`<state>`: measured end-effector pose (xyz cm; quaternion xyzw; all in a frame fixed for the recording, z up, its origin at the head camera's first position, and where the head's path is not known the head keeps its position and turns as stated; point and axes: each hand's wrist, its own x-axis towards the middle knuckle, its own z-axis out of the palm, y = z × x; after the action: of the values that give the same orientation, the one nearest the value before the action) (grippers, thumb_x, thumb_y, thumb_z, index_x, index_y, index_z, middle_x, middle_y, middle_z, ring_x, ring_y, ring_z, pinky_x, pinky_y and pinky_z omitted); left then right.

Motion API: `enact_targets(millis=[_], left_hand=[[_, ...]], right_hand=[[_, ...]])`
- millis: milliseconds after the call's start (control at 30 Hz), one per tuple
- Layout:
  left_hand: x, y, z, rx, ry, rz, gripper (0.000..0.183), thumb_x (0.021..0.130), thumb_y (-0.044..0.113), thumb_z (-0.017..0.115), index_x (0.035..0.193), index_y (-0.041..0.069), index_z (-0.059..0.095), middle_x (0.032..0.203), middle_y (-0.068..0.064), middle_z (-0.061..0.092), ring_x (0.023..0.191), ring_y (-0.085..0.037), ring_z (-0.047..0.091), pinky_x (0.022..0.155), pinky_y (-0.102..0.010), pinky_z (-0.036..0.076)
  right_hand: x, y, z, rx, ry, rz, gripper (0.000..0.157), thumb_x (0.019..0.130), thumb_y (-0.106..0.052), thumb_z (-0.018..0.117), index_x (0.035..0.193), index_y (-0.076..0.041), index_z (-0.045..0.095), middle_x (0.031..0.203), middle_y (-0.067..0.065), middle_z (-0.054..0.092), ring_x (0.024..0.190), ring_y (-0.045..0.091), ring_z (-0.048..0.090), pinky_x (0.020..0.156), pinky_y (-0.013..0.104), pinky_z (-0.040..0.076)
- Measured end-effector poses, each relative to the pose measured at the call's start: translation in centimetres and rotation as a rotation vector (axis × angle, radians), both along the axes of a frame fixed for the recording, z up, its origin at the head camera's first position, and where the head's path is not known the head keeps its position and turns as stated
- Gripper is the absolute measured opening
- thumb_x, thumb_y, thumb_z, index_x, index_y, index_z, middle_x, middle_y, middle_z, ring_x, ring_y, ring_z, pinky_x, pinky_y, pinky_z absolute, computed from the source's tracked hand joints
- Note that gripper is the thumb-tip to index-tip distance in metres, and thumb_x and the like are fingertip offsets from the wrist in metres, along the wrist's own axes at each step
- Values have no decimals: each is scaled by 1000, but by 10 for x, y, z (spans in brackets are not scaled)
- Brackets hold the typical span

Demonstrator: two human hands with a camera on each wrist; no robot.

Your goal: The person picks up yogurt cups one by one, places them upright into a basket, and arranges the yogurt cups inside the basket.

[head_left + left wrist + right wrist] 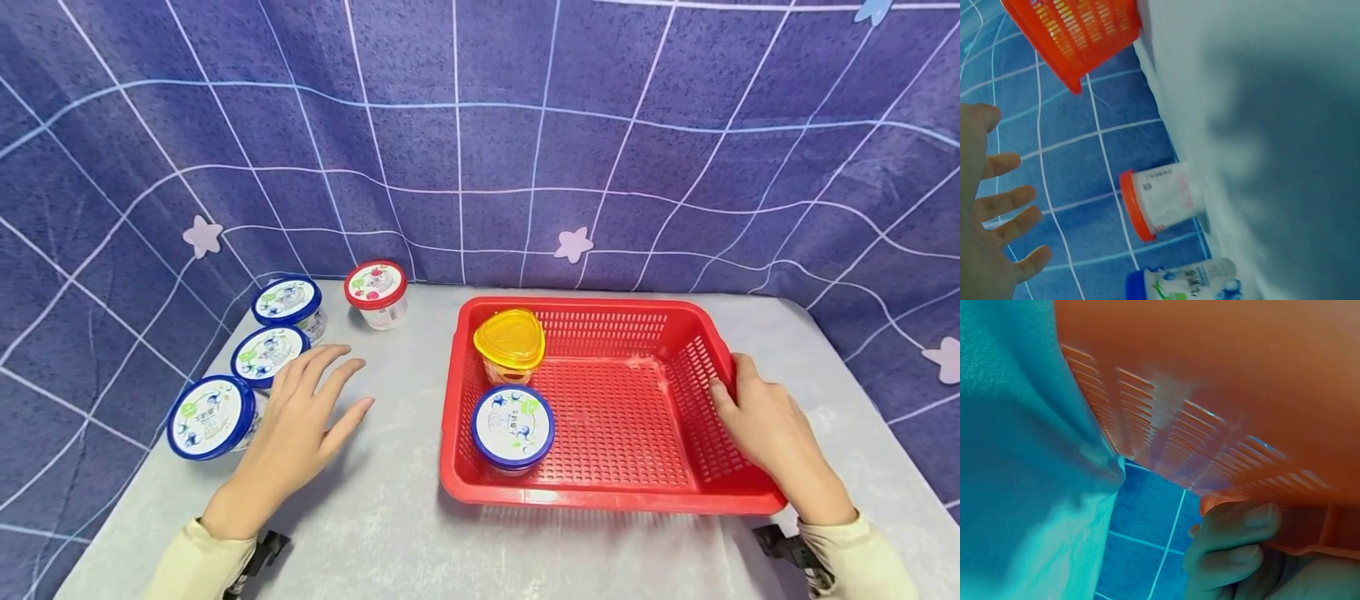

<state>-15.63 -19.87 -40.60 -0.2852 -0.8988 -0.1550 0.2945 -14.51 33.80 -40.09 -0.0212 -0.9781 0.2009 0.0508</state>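
Observation:
My right hand (765,417) grips the right rim of a red plastic basket (570,498); in the right wrist view its fingers (1229,565) curl under that rim. Inside the basket, at its left end, stand a tub with a yellow lid (512,340) and a blue-lidded tub (513,425). My left hand (296,425) hovers over the table with fingers spread, holding nothing. Close by it on the left are several blue-lidded tubs (210,418), partly hidden by the hand. A red-lidded tub (377,285) stands behind them, also seen as a white tub (1169,197) in the left wrist view.
A grey-white cloth covers the table (390,533). Blue curtain (495,150) with a white grid and stars hangs behind and at both sides, meeting the table's back edge. The basket's raised walls stand between the two hands.

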Motion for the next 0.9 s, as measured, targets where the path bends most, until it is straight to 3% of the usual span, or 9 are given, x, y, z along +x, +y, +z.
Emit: enact_targets(millis=[233, 667, 900], left_hand=[[-2, -13, -9, 19, 13, 72, 52, 99, 46, 50, 125, 3, 62, 136, -21, 53, 128, -42, 43, 101, -61, 30], [-8, -43, -8, 108, 4, 244, 52, 89, 34, 66, 129, 1, 59, 136, -25, 49, 124, -48, 41, 91, -64, 31], [-8, -55, -16, 105, -20, 294, 51, 89, 32, 68, 128, 1, 58, 137, -27, 47, 124, -50, 39, 94, -64, 28]], right_hand=[[0, 0, -1, 3, -16, -3, 54, 101, -25, 49, 138, 11, 33, 96, 38, 59, 71, 46, 63, 58, 58, 47], [0, 1, -2, -5, -14, -5, 56, 101, -24, 50, 140, 12, 32, 98, 40, 58, 73, 49, 63, 59, 59, 46], [-1, 2, -2, 0, -7, 1, 56, 101, -24, 51, 138, 12, 33, 94, 40, 58, 73, 49, 62, 58, 59, 46]])
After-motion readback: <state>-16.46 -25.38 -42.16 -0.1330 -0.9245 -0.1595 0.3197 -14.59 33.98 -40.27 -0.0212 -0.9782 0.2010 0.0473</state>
